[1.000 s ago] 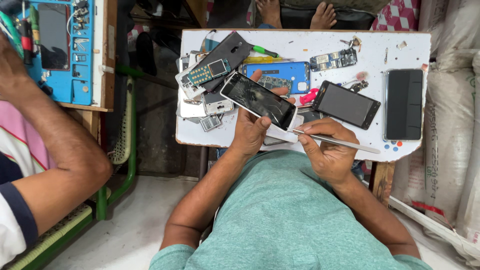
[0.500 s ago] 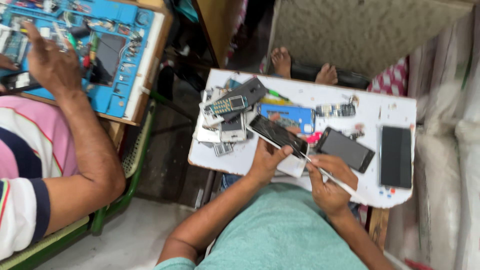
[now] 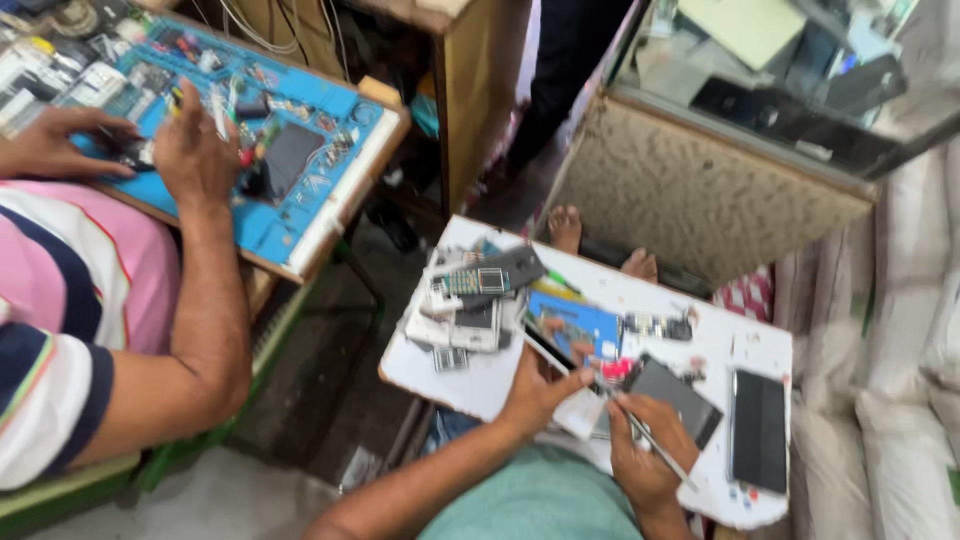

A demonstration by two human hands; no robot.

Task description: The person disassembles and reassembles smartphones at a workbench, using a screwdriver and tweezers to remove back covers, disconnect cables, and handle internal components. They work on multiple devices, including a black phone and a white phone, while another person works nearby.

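- A thin, dark, glass-fronted smartphone (image 3: 548,352) is held tilted above the small white worktable (image 3: 480,385) by the left hand (image 3: 538,385), whose fingers are wrapped around its lower edge.
- A slim, pale metal rod-like tool (image 3: 650,440) is pinched pen-fashion in the right hand (image 3: 640,450), its tip lying just beside the phone's near corner.
- The phone is judged light, stiff and fragile (its glass face likely slippery); it is best taken by the side edges, not the face.
- Just beyond the grip a blue rectangular panel (image 3: 580,322) is seen, and further left a stack of old grey keypad handsets (image 3: 470,300).
- To the right of the tool hand lie a dark screen panel (image 3: 675,392) and a black slab phone (image 3: 759,430), crowding any set-down spot.
- A neighbouring person's hand (image 3: 195,150) is at work on a blue repair mat (image 3: 300,190), well apart.
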